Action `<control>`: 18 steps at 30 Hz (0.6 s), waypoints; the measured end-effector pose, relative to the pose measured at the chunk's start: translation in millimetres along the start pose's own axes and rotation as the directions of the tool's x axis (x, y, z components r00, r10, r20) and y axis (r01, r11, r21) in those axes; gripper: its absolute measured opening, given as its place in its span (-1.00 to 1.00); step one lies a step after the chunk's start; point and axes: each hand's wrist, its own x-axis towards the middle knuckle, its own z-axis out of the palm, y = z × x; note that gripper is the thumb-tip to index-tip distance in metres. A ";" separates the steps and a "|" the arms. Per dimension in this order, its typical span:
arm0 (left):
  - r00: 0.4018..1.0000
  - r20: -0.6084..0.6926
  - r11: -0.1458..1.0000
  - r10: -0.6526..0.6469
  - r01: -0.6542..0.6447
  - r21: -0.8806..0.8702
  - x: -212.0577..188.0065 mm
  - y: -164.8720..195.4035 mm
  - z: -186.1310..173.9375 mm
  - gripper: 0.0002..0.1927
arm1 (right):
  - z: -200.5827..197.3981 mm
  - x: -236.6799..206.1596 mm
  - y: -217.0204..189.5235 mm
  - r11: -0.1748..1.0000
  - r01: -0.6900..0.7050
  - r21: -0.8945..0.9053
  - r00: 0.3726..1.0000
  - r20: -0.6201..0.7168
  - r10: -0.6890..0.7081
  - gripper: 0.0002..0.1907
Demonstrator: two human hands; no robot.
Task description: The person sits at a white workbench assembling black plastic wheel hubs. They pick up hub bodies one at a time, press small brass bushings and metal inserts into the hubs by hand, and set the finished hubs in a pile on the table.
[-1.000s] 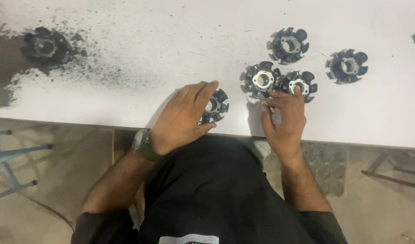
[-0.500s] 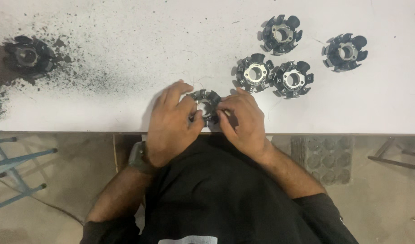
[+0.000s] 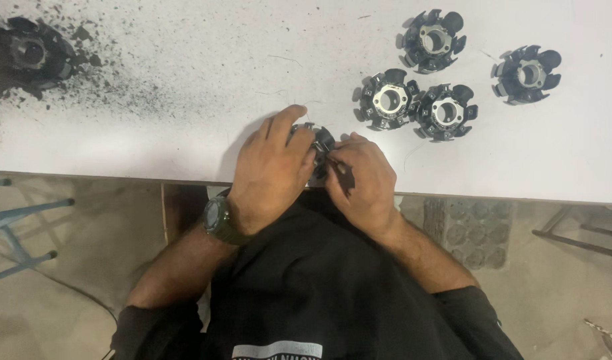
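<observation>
Sitting alone at the far left of the white desk (image 3: 153, 143) is a dark toothed ring (image 3: 31, 50) amid black dust. At the near edge, the left hand (image 3: 273, 173) is cupping a black toothed ring (image 3: 319, 143), fingers curled over it, while the right hand (image 3: 363, 180) is pinching its rim. It looks rigid, fairly heavy, best gripped between teeth. Four more rings (image 3: 446, 112) are lying far right.

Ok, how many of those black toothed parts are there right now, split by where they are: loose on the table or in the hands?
Loose on the table: 5 ( on the sooty patch)
Held by the left hand and right hand: 1
Total: 6
</observation>
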 end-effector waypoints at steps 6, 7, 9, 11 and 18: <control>1.000 -0.002 1.000 0.025 -0.025 0.018 -1.6 -3.5 4.7 -0.73 | 1.5 -1.2 1.6 1.000 0.013 0.000 1.000 -0.002 -0.013 -0.65; 0.999 -0.014 0.999 0.031 -0.031 0.040 -0.9 -3.7 4.8 -0.75 | 1.3 -0.3 1.6 1.000 0.020 0.001 1.000 -0.006 -0.020 -0.65; 0.998 -0.036 0.996 0.045 -0.042 0.083 0.2 -3.6 4.0 -0.80 | 0.0 1.2 0.9 1.000 0.029 -0.011 1.000 0.001 -0.029 -0.64; 0.998 -0.058 1.000 0.025 -0.024 0.004 0.3 -3.7 1.8 -0.84 | -1.0 2.7 -0.1 0.999 0.031 -0.019 0.999 0.005 -0.031 -0.65; 0.994 -0.097 0.995 0.055 -0.063 -0.082 -1.0 -7.2 -1.1 -0.84 | -3.9 8.2 -0.9 0.999 0.014 -0.048 0.999 0.043 -0.012 -0.69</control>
